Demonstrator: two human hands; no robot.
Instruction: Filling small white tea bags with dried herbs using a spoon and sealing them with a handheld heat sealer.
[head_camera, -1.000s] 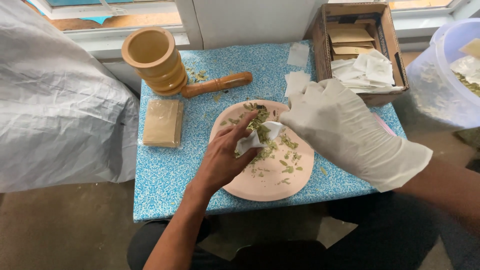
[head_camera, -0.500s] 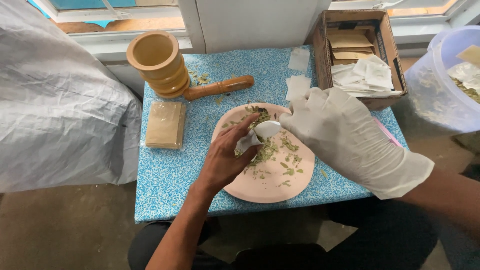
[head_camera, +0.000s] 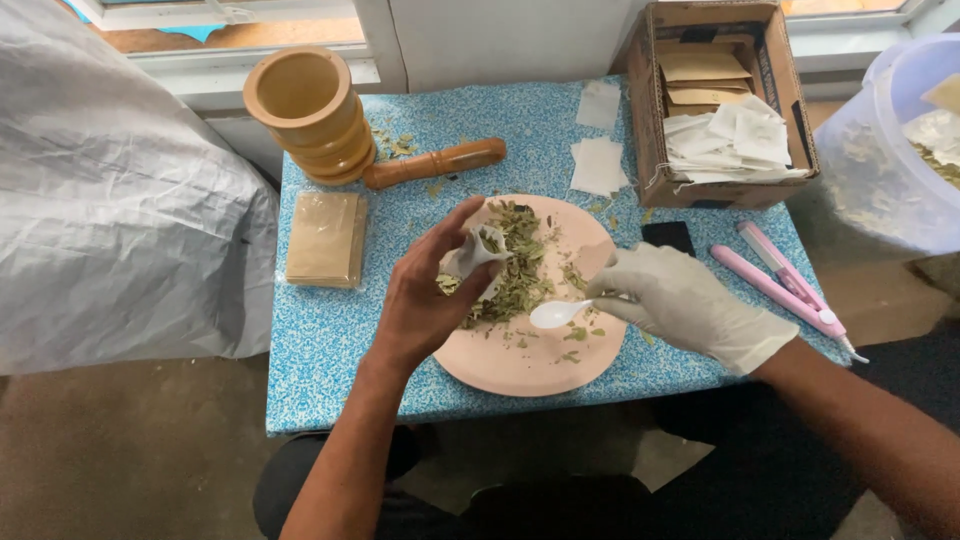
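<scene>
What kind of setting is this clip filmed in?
Probably a small home workshop for hand-packing dried herbs: a low blue table by a window carries a wooden mortar, a pink plate of dried leaves, and a cardboard box of empty sachets.

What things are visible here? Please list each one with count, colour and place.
small pouch: one, white, held open over the plate
spoon: one, white, above the plate
dried leaves: a heap, green, on the plate
plate: one, pink, table centre
table: one, blue speckled
mortar: one, tan, back left
pestle: one, brown, beside the mortar
cardboard box: one, brown, back right
heat sealer: one, pink, right edge
left hand: bare, holding the small pouch
right hand: white glove, holding the spoon
</scene>
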